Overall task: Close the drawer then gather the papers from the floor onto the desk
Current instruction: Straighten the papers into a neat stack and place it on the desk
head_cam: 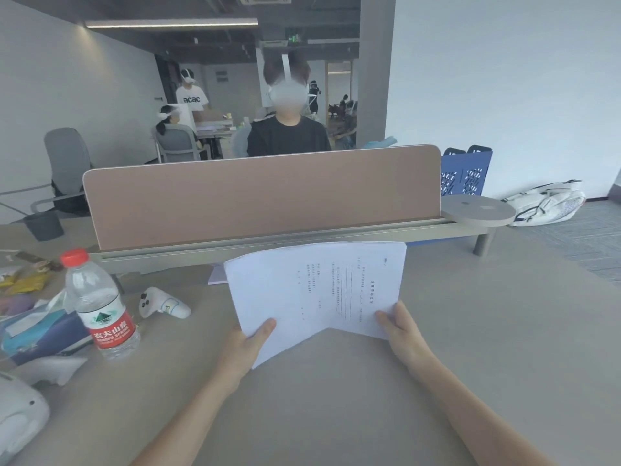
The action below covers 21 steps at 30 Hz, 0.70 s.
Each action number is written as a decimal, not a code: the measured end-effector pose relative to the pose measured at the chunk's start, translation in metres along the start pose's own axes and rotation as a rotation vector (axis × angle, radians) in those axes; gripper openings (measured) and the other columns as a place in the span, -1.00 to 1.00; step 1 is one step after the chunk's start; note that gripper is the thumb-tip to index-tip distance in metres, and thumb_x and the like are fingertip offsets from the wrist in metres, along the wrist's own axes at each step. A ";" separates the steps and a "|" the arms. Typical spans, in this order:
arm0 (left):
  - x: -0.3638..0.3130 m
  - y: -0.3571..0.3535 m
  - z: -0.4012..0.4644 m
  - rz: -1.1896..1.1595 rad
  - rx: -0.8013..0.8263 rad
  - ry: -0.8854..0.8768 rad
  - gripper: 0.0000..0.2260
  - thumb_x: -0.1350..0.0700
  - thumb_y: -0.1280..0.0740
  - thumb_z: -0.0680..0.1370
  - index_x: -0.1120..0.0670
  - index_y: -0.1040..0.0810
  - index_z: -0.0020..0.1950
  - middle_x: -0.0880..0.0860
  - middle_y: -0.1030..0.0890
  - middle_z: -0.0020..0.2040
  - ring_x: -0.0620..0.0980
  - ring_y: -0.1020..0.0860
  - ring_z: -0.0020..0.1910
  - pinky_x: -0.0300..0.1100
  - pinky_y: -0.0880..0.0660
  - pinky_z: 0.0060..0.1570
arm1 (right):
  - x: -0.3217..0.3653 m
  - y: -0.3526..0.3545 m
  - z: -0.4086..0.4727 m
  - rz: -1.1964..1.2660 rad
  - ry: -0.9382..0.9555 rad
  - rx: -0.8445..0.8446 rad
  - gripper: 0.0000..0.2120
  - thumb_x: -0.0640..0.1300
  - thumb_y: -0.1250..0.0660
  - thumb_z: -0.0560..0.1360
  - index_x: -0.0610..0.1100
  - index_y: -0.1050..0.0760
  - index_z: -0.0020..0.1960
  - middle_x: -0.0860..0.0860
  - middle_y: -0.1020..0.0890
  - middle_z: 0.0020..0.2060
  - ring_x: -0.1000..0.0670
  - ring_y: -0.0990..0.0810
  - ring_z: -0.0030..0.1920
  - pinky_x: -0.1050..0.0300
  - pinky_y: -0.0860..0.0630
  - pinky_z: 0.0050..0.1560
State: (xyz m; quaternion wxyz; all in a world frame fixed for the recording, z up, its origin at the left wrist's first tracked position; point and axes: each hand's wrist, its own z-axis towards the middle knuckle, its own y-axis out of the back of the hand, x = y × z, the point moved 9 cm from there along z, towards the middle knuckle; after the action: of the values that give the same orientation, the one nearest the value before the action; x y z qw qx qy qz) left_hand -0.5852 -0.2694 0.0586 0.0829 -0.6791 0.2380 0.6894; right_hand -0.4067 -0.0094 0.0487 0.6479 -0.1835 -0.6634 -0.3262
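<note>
**Two hands hold a thin sheaf of papers above the table**

Two bare forearms reach forward from the bottom of the view. The left hand (250,341) pinches the near left corner of the papers (316,294), thumb lying on top and the other fingers hidden beneath. The right hand (398,326) pinches the near right corner in the same way. Between the two grips the near edge bends upward into a shallow peak, and the far edge arches toward a low brown divider panel (262,193) at the back of the table (336,398).

The papers are white, printed with faint lines of text, and look like a few loose sheets, lifted clear of the table at the near edge; whether the far edge touches the surface cannot be told. No drawer and no floor papers show in this view.

Judging from the bend, the sheaf is light and floppy, with no stiffness of its own. Loose sheets will likely slide against each other and fan out if held by one corner only, so a grip on two opposite sides, thumbs on top, suits them. They crease easily, so a gentle pinch is enough.

To the left stand a clear water bottle (99,304) with a red cap and a white controller (163,306), both well apart from the papers. The table ahead of the hands is bare.
</note>
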 end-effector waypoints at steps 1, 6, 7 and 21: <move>-0.001 0.001 0.001 -0.007 -0.002 0.012 -0.87 -0.06 -0.43 0.53 -0.11 -0.62 0.06 -0.16 -0.68 0.02 -0.03 -0.64 0.09 -0.09 -0.54 0.10 | 0.002 0.005 0.003 -0.020 -0.006 -0.012 -0.82 -0.18 -0.22 0.66 0.00 -0.49 0.20 0.21 -0.62 0.05 0.06 -0.57 0.17 0.16 -0.45 0.10; -0.013 -0.012 0.000 -0.159 0.109 0.062 -0.76 -0.04 -0.49 0.45 -0.03 -0.65 0.08 -0.06 -0.72 0.10 -0.05 -0.66 0.11 0.00 -0.51 0.26 | 0.014 0.042 0.008 0.188 -0.044 -0.178 -0.88 -0.19 -0.44 0.53 -0.11 -0.62 0.07 -0.08 -0.75 -0.04 -0.16 -0.72 -0.01 0.05 -0.62 -0.08; -0.016 -0.017 -0.002 -0.195 0.110 0.064 -0.80 0.02 -0.47 0.50 -0.03 -0.63 0.11 -0.09 -0.71 0.11 -0.09 -0.64 0.12 -0.05 -0.48 0.25 | 0.009 0.046 0.008 0.302 -0.084 -0.222 -0.79 -0.17 -0.48 0.50 -0.14 -0.61 0.13 -0.13 -0.74 0.03 -0.16 -0.72 0.01 0.03 -0.62 -0.05; -0.046 -0.108 -0.052 -0.276 0.090 0.002 -0.94 0.12 -0.40 0.56 0.00 -0.68 -0.05 -0.17 -0.76 -0.12 -0.18 -0.70 -0.07 -0.37 -0.55 -0.19 | 0.006 -0.018 -0.035 0.876 -0.307 -0.458 -0.84 -0.24 -0.27 0.61 -0.02 -0.56 0.06 0.04 -0.69 0.00 -0.03 -0.66 -0.04 0.04 -0.58 -0.01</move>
State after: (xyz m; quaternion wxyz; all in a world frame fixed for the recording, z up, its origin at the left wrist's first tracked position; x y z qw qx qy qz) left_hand -0.4887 -0.1883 0.0824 0.2069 -0.7017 0.1730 0.6595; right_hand -0.3932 -0.0467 0.0490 0.5621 -0.6271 -0.5233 -0.1304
